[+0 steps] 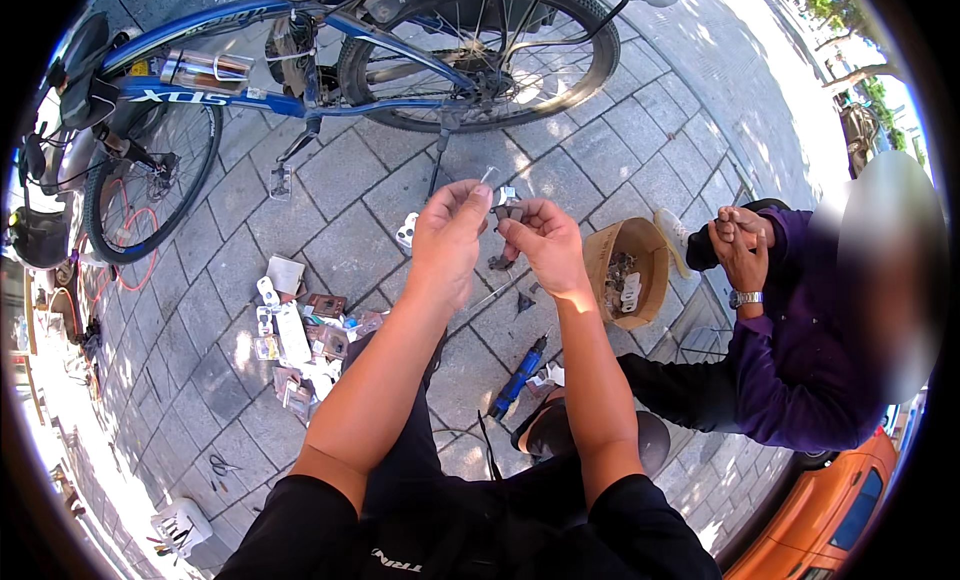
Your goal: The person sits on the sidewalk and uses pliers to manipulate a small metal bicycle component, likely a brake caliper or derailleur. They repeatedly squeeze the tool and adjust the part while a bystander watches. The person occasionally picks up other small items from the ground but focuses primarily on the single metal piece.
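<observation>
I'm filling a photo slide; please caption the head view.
Bare hands pinch small parts over grey paving, a blue bicycle ahead, a tan bin and a person in purple at right.

Left hand [449, 242], right hand [549, 248] pinching; arms [385, 385] outstretched.

Pinching a small, thin, pale piece [489, 175] in the left hand [450, 240] and a small dark piece [507, 213] in the right hand [545, 245], above grey stone paving [335, 180]. Facing a blue-framed bicycle [272, 102], near a round tan bin [599, 262] and a blue-and-black cylindrical tool [518, 378].
</observation>
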### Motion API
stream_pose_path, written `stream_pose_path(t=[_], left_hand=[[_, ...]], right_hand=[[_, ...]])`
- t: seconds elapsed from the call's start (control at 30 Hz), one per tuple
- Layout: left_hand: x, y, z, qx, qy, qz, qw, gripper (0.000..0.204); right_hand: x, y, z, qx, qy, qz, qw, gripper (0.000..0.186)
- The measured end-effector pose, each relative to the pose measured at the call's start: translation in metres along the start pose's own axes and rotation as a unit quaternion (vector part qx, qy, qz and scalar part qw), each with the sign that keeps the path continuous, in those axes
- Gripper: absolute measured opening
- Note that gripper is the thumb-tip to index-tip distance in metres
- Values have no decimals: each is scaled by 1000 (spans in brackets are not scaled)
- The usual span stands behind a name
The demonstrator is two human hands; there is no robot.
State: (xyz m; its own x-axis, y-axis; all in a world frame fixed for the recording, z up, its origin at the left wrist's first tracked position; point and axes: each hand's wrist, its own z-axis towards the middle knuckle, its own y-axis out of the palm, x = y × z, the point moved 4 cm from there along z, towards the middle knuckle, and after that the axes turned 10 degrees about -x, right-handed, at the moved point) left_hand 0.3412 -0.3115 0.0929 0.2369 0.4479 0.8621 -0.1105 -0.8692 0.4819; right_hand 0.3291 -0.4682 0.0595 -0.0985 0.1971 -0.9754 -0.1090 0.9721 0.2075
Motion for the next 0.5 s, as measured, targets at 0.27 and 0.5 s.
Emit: stream_pose_path(t=[0.27,0.5], left_hand=[[-45,79,-45,-87,-179,-319,927,19],[-56,109,-77,-295,-274,-277,873,17]], right_hand=[[-103,28,-124,113,-119,-468,868,28],[-100,-49,-171,209,-62,-131,967,23]])
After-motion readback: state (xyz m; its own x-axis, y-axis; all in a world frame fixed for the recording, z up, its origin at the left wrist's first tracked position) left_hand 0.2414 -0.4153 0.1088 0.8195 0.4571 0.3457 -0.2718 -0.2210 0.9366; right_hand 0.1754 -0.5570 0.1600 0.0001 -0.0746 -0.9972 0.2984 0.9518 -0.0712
